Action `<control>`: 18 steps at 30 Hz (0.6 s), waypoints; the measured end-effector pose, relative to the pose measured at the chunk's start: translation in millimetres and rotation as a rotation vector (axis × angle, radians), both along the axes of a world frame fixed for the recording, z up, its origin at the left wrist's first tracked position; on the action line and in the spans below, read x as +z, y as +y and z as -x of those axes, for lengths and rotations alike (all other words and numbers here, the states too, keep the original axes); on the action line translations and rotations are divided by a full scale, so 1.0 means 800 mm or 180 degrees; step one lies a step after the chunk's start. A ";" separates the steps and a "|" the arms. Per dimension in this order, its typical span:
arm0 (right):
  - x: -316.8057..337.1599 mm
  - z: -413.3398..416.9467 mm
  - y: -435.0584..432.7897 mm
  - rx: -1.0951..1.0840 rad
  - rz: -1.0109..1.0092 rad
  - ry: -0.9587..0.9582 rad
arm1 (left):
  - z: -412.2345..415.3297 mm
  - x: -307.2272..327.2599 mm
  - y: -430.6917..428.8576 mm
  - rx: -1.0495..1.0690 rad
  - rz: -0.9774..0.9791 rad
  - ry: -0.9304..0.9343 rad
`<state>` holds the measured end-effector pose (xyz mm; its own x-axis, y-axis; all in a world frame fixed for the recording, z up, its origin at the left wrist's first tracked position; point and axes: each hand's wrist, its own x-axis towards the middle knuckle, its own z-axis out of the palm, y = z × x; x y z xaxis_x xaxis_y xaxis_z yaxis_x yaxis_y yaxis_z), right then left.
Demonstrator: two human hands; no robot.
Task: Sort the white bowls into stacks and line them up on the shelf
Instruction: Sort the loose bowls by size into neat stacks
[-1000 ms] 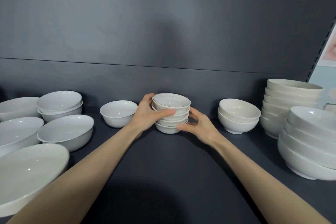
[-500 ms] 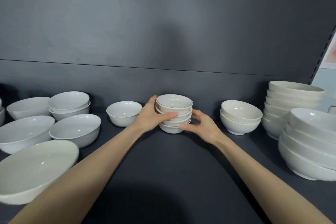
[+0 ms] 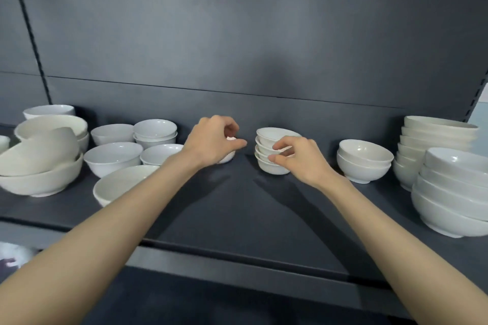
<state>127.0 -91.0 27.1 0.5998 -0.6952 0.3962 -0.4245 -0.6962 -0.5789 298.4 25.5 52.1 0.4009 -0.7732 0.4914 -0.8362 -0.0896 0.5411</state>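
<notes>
Roughly half is sorted: stacks [image 3: 438, 150] stand at the right, loose bowls [image 3: 113, 158] remain left. Right hand [image 3: 298, 158] pinches the small stack [image 3: 272, 150]; left hand [image 3: 211, 140] curls over a single bowl [image 3: 227, 158].

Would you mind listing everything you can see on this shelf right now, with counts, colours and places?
small bowl stack: about four, white, shelf centre, right fingers on it
single small bowl: one, white, mostly hidden under left hand
two-bowl stack: two, white, right of centre
tall stacks: two, white, far right
loose and stacked bowls: several, white, left side, exact count unclear
shelf: one, dark grey
left hand: one, over the single bowl
right hand: one, at the small stack
</notes>
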 end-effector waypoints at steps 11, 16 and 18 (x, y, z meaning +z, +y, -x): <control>-0.006 -0.107 0.114 0.0497 -0.0116 -0.0204 | -0.116 -0.017 0.159 0.0109 -0.0055 0.0144; -0.027 -0.140 0.158 0.0648 -0.0456 -0.0279 | -0.162 -0.042 0.206 -0.0147 -0.0043 0.0608; -0.037 -0.146 0.170 0.0653 -0.0614 -0.0330 | -0.172 -0.053 0.217 -0.0277 -0.0040 0.0720</control>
